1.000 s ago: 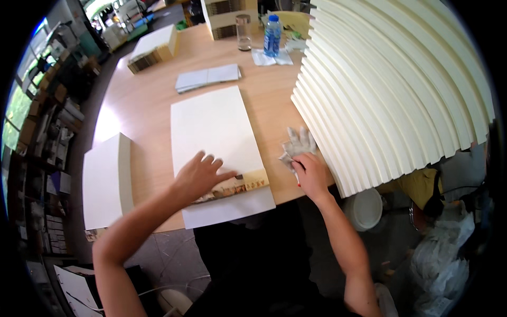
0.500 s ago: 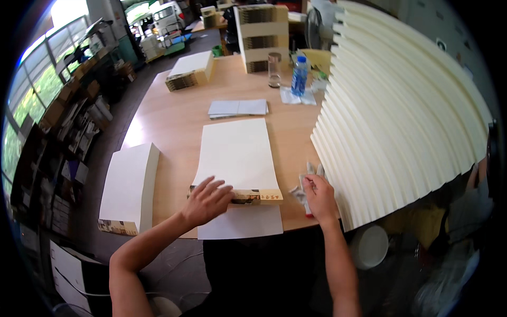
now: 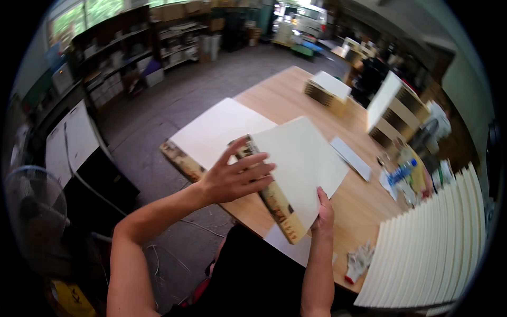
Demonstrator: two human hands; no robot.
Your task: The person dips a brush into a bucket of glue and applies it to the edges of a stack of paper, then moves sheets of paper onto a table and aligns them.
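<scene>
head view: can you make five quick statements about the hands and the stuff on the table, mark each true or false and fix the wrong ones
1. The right hand holds the white piece with its thumb on top. True.
2. The left hand is closed in a fist. False: it is open, reaching over the printed strip.
3. The glove lies on the table, near the fanned white stack. True.
4. The fanned white stack is at the picture's upper left. False: it is at the lower right.
5. The printed strip runs along one edge of the white piece. True.
</scene>
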